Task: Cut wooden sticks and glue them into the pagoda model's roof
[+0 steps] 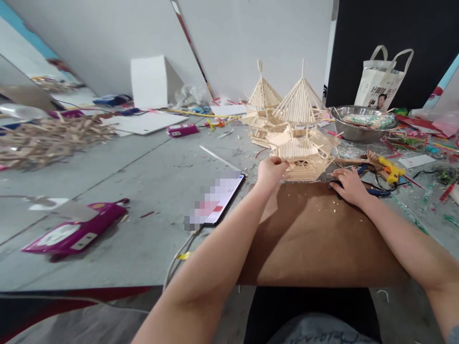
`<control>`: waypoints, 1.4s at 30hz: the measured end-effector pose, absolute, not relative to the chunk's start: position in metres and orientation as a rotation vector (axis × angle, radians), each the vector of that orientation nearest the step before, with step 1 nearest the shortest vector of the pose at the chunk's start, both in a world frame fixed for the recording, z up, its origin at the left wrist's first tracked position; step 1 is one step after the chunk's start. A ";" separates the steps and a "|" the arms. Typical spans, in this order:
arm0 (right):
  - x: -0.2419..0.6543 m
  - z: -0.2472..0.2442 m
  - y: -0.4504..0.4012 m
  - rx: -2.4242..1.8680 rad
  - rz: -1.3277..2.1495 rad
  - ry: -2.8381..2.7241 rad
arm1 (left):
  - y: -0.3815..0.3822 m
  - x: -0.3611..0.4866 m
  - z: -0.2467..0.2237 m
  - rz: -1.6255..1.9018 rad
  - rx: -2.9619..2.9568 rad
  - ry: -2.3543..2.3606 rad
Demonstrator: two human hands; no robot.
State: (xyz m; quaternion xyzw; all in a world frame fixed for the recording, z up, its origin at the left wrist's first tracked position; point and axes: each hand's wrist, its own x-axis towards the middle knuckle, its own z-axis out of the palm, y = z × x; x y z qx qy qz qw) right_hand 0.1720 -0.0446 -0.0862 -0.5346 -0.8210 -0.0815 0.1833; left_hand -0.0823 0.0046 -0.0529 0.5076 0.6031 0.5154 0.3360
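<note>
My left hand is closed in a pinch at the near left corner of a small pavilion model built of thin wooden sticks. The model stands upright, with a pointed roof above a wider lower tier and a lattice base. Behind it to the left is a similar stick pavilion, partly hidden. To the right of the base, my right hand lies low with fingers bent around a blue and black handled tool. Its working end is hidden. A brown board lies under the hands' near side.
A phone with a cable lies left of my left arm. Purple power strips and a blurred heap of sticks are farther left. At right are a yellow glue gun, a steel bowl, a paper bag and scattered scraps.
</note>
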 end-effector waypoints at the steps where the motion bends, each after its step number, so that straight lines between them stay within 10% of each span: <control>1: 0.172 -0.087 -0.044 -1.517 -0.237 -2.313 | 0.001 -0.078 -0.053 1.321 1.386 1.576; 42: 0.173 -0.088 -0.041 -1.576 -0.243 -2.339 | -0.002 -0.057 -0.077 1.481 1.227 1.430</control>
